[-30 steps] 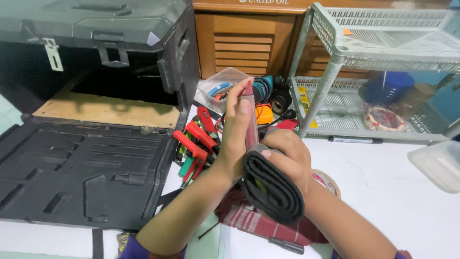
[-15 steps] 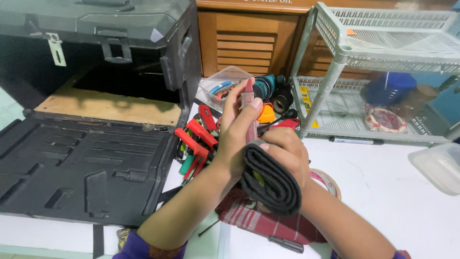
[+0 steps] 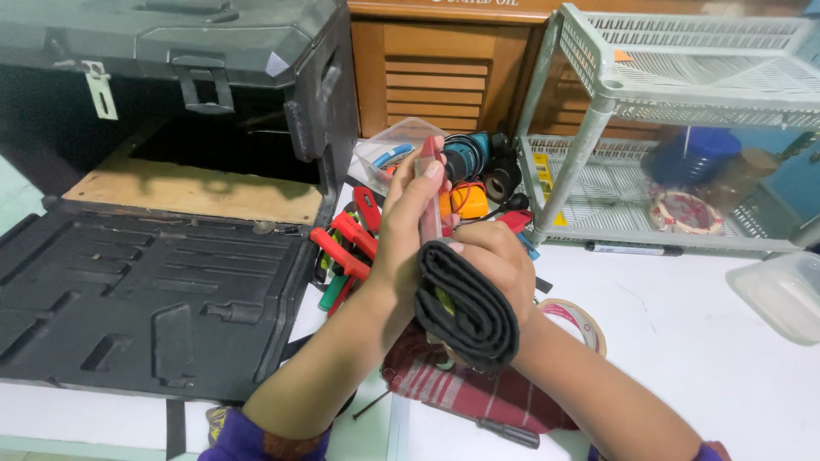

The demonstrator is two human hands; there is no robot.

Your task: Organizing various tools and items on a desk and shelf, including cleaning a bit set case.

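Note:
My right hand (image 3: 495, 260) grips a rolled black fabric tool pouch (image 3: 465, 303) held upright over the table. My left hand (image 3: 406, 222) pinches a slim red-handled tool (image 3: 427, 192) that sticks up out of the roll, fingers along its shaft. Under my hands lies a red checked cloth (image 3: 478, 393). A pile of red-handled pliers and screwdrivers (image 3: 350, 248) sits just left of my hands.
An open black tool case (image 3: 154, 282) fills the left, lid up. A grey plastic rack (image 3: 666, 128) stands at right with a tape roll inside. A teal power tool (image 3: 470, 154), a clear box (image 3: 389, 154), a tape roll (image 3: 581, 320) and a clear container (image 3: 781, 294) are on the white table.
Both hands and the rolled pouch shifted slightly left and up. My left fingers slid higher along the red tool.

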